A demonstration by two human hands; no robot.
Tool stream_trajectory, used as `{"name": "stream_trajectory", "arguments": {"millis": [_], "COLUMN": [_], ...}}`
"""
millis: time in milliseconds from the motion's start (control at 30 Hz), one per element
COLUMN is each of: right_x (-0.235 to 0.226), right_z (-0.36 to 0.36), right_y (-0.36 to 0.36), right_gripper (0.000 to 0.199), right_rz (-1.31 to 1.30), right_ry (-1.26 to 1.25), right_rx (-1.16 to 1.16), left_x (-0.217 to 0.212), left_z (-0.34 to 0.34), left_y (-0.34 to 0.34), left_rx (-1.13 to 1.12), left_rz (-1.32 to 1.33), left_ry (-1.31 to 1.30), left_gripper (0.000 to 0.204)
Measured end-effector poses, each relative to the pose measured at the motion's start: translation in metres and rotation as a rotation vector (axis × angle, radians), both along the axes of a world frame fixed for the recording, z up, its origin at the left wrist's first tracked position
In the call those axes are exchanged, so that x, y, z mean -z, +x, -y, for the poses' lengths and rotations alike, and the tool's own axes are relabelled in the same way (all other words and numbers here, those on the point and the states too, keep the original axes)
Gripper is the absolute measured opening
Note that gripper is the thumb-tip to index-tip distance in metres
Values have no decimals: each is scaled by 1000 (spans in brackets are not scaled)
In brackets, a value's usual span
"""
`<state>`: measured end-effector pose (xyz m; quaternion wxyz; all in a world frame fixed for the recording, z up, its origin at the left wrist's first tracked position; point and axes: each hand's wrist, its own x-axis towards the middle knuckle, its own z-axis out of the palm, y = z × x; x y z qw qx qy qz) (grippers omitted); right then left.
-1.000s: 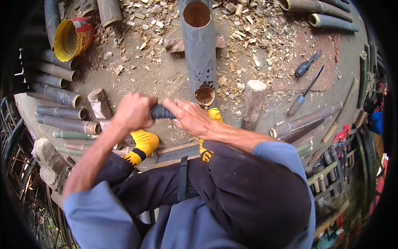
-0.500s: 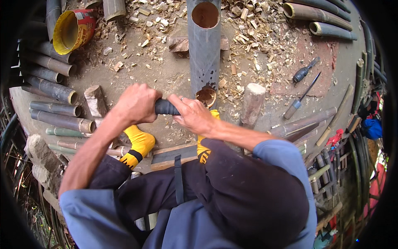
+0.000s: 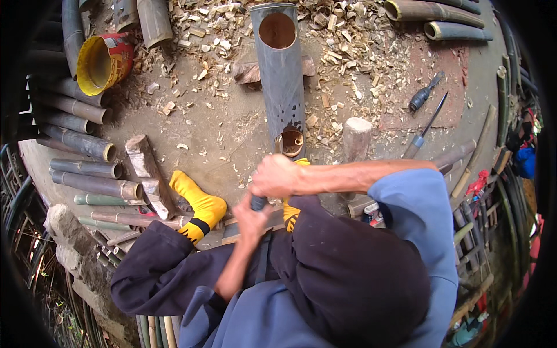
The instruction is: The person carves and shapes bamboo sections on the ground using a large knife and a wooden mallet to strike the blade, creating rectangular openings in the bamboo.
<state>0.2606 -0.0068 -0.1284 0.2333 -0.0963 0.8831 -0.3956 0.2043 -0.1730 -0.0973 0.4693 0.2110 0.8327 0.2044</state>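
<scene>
My left hand point(image 3: 250, 218) is closed round a tool with a dark wrapped handle point(image 3: 259, 203), close above my lap. My right hand point(image 3: 277, 176) is closed on the same tool just beyond it, and its blade or working end is hidden. Directly past the right hand lies a thick grey bamboo tube point(image 3: 279, 81), running away from me. One large round opening point(image 3: 277, 31) is cut near its far end, and a smaller cut opening point(image 3: 290, 141) is at the near end, beside dark spots. A wooden block point(image 3: 248, 72) lies crosswise under the tube. The near end touches my yellow-socked right foot.
Wood chips point(image 3: 354, 64) litter the ground around the tube. At right lie a dark-handled tool point(image 3: 426, 93) and a pointed knife point(image 3: 426, 127). A short log point(image 3: 357, 136) stands nearer. Bamboo pieces point(image 3: 96, 184) and a yellow-rimmed red container point(image 3: 105, 62) are at left.
Both hands have swung round: the left has come down and right toward my lap, while the right stays near the tube's end. The tool handle has turned from sideways to nearly upright in view.
</scene>
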Motion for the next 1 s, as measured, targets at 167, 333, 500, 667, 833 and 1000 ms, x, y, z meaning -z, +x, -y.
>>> {"name": "stream_trajectory", "arguments": {"millis": [167, 333, 500, 667, 833, 1000], "right_x": [-1, -4, -7, -2, -19, -19], "right_z": [5, -8, -18, -1, -17, -22], "right_y": [-2, -7, 7, -7, -10, -10], "right_gripper": [23, 30, 27, 23, 26, 31], "right_rz": [-244, -282, -324, -4, -16, -358], "right_ry": [82, 38, -158, 45, -52, -158], "right_rx": [667, 1156, 1625, 539, 692, 1407], "left_x": [-1, -29, -50, 15, -35, -38], "left_z": [-54, -176, -267, -46, -107, -228], "left_y": [-109, -140, -94, -102, -120, -130], "left_rx": [694, 1352, 1745, 569, 691, 1494], "left_rz": [-166, -355, -484, -126, -118, -402], "left_ry": [-26, 116, 214, 137, -59, 282], "left_gripper": [36, 16, 5, 26, 26, 6]}}
